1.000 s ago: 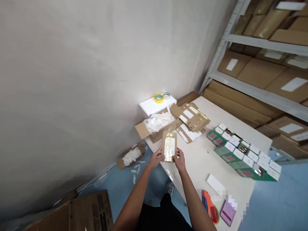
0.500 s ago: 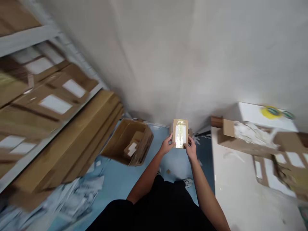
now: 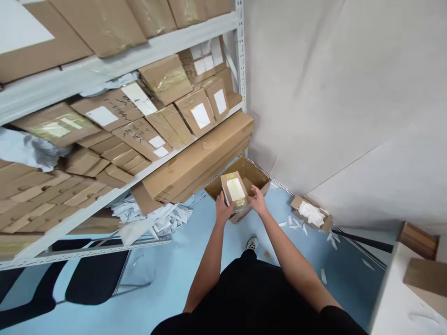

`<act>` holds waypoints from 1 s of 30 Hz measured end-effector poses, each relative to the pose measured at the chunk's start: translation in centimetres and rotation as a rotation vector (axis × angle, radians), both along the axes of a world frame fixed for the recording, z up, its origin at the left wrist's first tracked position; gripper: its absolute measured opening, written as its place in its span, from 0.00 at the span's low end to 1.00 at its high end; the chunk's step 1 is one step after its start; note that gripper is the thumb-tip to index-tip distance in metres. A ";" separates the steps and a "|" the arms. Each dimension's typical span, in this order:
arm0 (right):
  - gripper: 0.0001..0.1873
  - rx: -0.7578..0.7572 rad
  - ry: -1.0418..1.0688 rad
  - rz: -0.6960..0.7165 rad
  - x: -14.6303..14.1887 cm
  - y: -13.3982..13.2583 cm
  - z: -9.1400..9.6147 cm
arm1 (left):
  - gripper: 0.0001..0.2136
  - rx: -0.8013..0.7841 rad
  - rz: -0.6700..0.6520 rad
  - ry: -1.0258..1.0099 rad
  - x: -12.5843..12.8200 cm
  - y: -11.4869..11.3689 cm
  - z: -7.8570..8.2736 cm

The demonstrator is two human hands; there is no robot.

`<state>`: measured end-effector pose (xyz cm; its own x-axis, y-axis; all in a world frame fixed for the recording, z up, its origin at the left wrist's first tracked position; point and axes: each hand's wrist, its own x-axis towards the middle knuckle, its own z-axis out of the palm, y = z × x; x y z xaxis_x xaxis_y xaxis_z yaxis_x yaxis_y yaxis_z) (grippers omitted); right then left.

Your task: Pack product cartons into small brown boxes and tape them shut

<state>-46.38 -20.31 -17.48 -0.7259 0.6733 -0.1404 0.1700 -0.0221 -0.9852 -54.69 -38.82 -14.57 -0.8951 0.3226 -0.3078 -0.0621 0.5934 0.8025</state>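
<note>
Both my hands hold a small flat brown parcel (image 3: 234, 190) with a white label and shiny tape on its face. My left hand (image 3: 222, 208) grips its lower left edge, my right hand (image 3: 257, 201) its right edge, fingers closed on it. The parcel hangs over an open cardboard box (image 3: 257, 176) that stands on the blue floor by the wall corner. My black-clad legs and one shoe show below.
A metal shelf (image 3: 104, 70) packed with taped brown parcels fills the left. Long flat cartons (image 3: 195, 163) lie on its low level. Paper scraps litter the floor (image 3: 167, 279). A small box of white scraps (image 3: 310, 214) sits by the wall. A black chair (image 3: 91, 279) is lower left, a white table (image 3: 398, 298) lower right.
I have turned left, away from the white table toward the shelf. The parcel stayed in both hands and now sits over the open floor box.
</note>
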 end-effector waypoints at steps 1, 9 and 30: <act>0.35 0.024 0.008 -0.001 -0.9 -0.5 0.3 | 0.48 -0.077 0.044 0.037 -1.0 -1.1 0.4; 0.29 0.072 0.041 -0.039 1.1 0.7 3.0 | 0.32 0.137 0.159 0.189 -4.3 0.2 3.8; 0.28 0.271 0.013 -1.328 48.3 12.8 8.9 | 0.29 0.529 -1.230 -0.305 39.0 37.5 7.1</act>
<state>1.93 -7.55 -8.55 0.4875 0.8663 0.1094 0.1633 0.0326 -0.9860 -15.66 -1.31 -7.49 0.1309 0.9909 -0.0325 0.0630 0.0244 0.9977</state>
